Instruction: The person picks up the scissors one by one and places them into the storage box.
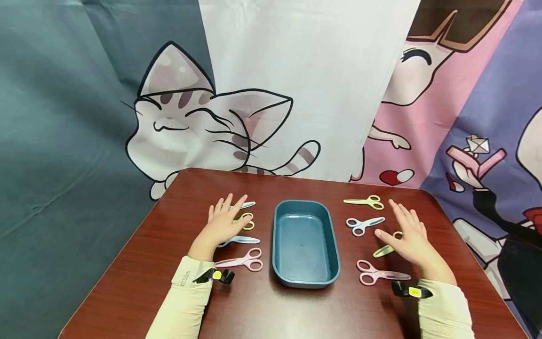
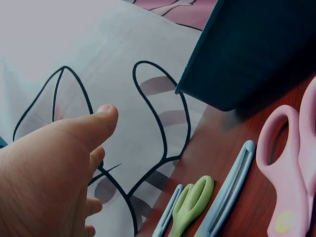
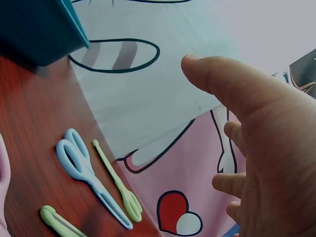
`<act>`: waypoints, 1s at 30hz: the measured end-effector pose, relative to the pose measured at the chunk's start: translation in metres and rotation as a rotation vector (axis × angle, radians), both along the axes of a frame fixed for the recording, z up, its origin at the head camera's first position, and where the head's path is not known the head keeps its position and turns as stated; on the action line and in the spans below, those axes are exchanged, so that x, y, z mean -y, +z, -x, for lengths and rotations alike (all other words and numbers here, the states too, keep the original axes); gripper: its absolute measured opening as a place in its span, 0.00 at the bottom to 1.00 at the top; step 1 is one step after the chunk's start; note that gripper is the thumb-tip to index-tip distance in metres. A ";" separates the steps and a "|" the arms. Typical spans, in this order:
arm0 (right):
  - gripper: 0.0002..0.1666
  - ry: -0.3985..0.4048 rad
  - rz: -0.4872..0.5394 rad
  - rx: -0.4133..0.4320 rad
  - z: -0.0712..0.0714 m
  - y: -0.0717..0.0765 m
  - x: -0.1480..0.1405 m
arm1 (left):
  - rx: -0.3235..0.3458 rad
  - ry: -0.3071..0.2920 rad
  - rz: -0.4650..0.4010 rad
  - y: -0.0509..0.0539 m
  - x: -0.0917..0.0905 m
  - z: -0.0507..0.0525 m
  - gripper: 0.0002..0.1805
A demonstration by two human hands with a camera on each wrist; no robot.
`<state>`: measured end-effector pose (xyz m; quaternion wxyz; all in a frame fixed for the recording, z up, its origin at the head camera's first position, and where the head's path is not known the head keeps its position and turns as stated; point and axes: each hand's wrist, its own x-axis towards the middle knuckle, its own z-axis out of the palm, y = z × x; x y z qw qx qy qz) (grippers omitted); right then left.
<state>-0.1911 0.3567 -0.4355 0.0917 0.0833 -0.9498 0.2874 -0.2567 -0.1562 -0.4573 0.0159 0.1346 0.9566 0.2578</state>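
Note:
My left hand (image 1: pixel 222 222), fingers spread and holding nothing, hovers over the scissors on the left side. Partly beneath it lie blue scissors (image 1: pixel 247 205), green scissors (image 1: pixel 248 223) and a second blue pair (image 1: pixel 243 239); pink scissors (image 1: pixel 243 260) lie nearer me. On the other side my right hand (image 1: pixel 410 238) is likewise spread and raised, holding nothing. Green scissors (image 1: pixel 384 251) are partly hidden under it. Around it lie yellow-green scissors (image 1: pixel 364 202), blue scissors (image 1: pixel 364 225) and pink scissors (image 1: pixel 378 273). Between the two groups stands a blue tray (image 1: pixel 306 281).
The brown wooden table (image 1: pixel 254 310) ends at a cloth backdrop (image 1: pixel 330 94) printed with cartoon figures. Each wrist carries a small black camera (image 1: pixel 226 277) on a strap.

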 end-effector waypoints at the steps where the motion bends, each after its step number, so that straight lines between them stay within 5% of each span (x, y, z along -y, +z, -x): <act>1: 0.56 0.004 -0.001 -0.004 0.000 0.000 0.001 | -0.009 -0.006 -0.009 -0.001 0.000 0.000 0.41; 10: 0.55 0.049 0.018 -0.084 0.000 0.005 0.011 | -0.054 -0.104 -0.241 0.003 -0.004 0.002 0.34; 18: 0.51 0.113 0.030 -0.133 0.001 0.008 0.029 | -0.063 -0.092 -0.317 0.004 -0.012 0.003 0.27; 24: 0.50 0.148 0.053 -0.114 0.002 0.009 0.046 | -0.023 -0.115 -0.386 0.001 -0.023 0.001 0.26; 30: 0.48 0.163 0.044 -0.123 0.001 0.011 0.059 | 0.024 -0.072 -0.466 -0.001 -0.040 -0.003 0.26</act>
